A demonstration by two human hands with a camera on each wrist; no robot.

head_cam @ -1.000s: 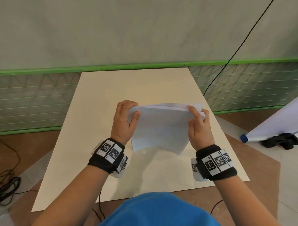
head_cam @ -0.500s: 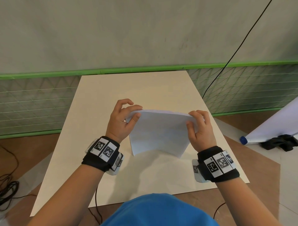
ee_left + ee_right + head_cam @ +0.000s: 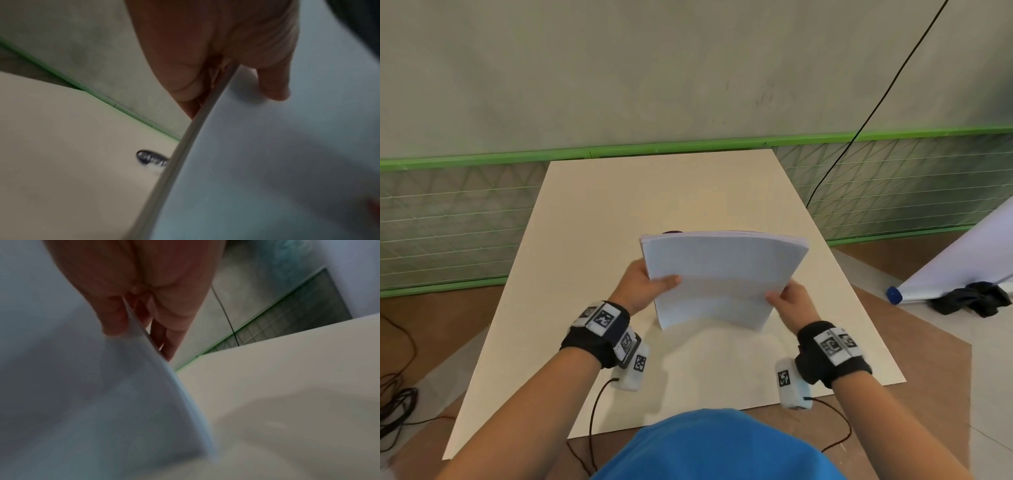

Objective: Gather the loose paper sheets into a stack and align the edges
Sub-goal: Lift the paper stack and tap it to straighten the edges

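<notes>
White paper: the paper stack (image 3: 722, 277) is held in the air above the beige board (image 3: 592, 260), near its middle, bowed and tilted up toward the person.
Change from earlier: both grips have slid from the stack's top corners down to its lower side edges, and the stack now reaches higher and farther from the body.
Left hand: the left hand (image 3: 643, 286) clamps the stack's left edge, thumb across the front sheet, fingers behind.
Dark object: a small dark oval thing (image 3: 151, 158) lies on the board just past the stack's left edge; too blurred to name.
Right hand: the right hand (image 3: 789, 301) pinches the lower right edge, thumb in front, fingers (image 3: 164, 337) behind.
Edges: the top edges lie nearly flush, with slight fanning.
Open room: bare board shows left, beyond and in front of the stack.
</notes>
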